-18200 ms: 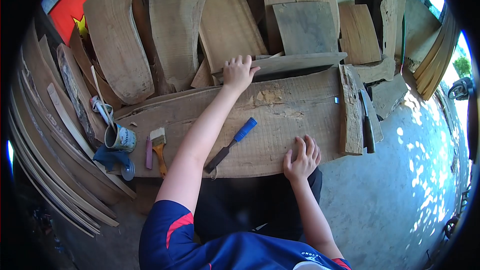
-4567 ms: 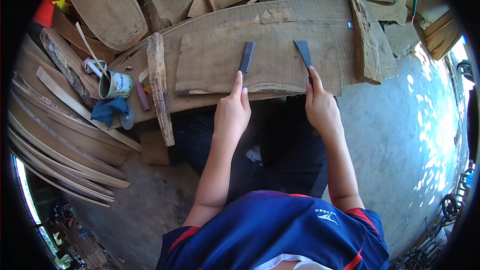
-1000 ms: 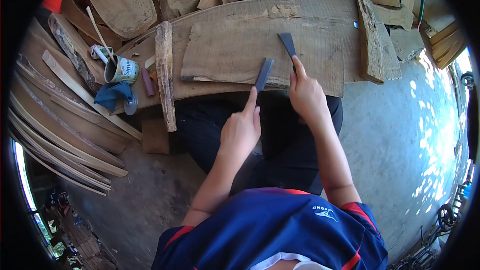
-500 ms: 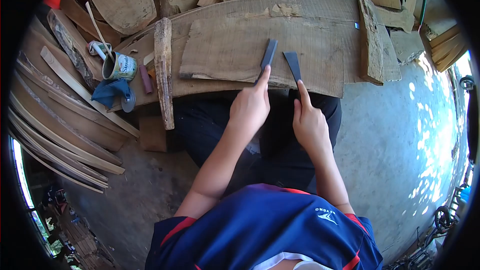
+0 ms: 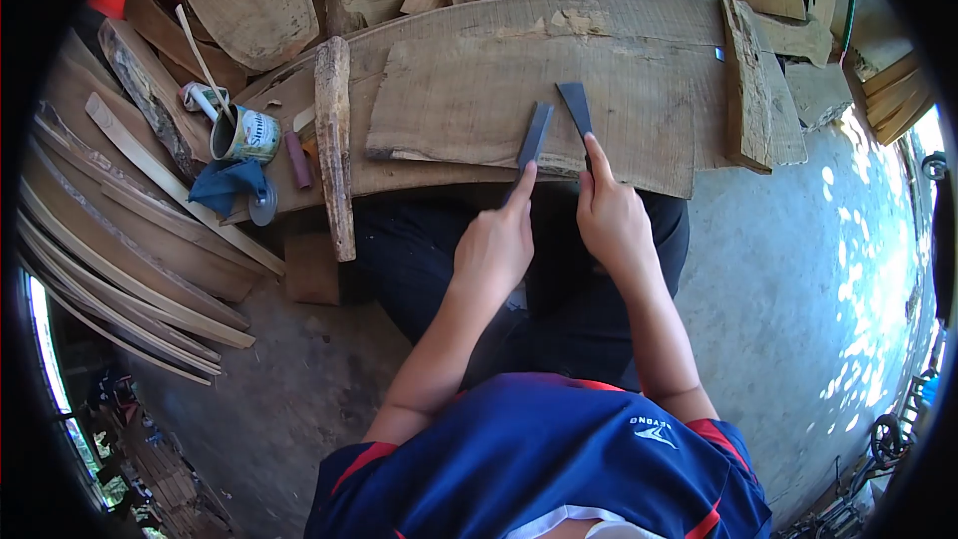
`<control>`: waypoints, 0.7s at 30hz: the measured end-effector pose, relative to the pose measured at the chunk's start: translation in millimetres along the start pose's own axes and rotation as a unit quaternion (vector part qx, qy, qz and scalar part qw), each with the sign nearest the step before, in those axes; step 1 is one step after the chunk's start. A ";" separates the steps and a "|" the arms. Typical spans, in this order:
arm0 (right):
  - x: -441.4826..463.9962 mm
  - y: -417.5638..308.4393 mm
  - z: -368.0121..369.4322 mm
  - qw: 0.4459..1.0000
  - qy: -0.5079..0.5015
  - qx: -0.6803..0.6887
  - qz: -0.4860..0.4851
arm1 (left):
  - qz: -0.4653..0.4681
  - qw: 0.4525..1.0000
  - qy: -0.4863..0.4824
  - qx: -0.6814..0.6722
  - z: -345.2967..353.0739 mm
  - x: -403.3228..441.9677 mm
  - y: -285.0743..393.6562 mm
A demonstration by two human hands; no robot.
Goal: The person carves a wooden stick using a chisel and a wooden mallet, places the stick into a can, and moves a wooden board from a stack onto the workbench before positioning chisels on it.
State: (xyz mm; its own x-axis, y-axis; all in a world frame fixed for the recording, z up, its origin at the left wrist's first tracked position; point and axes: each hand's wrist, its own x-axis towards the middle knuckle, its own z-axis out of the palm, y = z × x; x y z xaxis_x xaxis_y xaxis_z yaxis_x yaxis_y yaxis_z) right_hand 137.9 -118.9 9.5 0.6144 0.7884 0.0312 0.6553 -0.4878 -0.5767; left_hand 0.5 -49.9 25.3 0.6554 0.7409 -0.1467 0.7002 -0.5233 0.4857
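Note:
My left hand (image 5: 494,245) is wrapped round the handle of a chisel (image 5: 536,135), its index finger stretched along the tool. My right hand (image 5: 616,217) grips a dark flat-bladed scraper (image 5: 574,108), the index finger again along it. Both blades point away from me, side by side and apart, over a wooden board (image 5: 449,100). That board lies on a larger curved slab (image 5: 649,12). The tool handles are mostly hidden in my hands. Whether either blade touches the board I cannot tell.
A narrow rough wood strip (image 5: 334,140) lies left of the board, a thick one (image 5: 746,90) right. Further left are a tin can (image 5: 257,135), a blue cloth (image 5: 225,188) and a purple stick (image 5: 298,160). Planks (image 5: 239,0) lean behind; curved strips (image 5: 150,279) stand at left.
Since half a second ago, the chisel has moved slightly toward me and the scraper slightly away. Earlier, the chisel lay on the slab and both hands held no tool; the board and left strip have since been placed.

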 end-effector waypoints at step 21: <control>-38.3 -0.2 -5.1 0.999 -0.023 0.000 0.039 | 0.034 0.998 0.044 -0.017 -6.2 89.7 -0.6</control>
State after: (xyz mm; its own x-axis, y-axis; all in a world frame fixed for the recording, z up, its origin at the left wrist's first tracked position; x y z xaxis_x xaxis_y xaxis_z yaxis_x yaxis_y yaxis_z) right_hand 116.5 -150.9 12.5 0.6427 0.7644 -0.0521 0.6055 -0.5484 -0.5767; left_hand 57.2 19.4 17.2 0.6723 0.7394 -0.0361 0.6438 -0.5599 0.5216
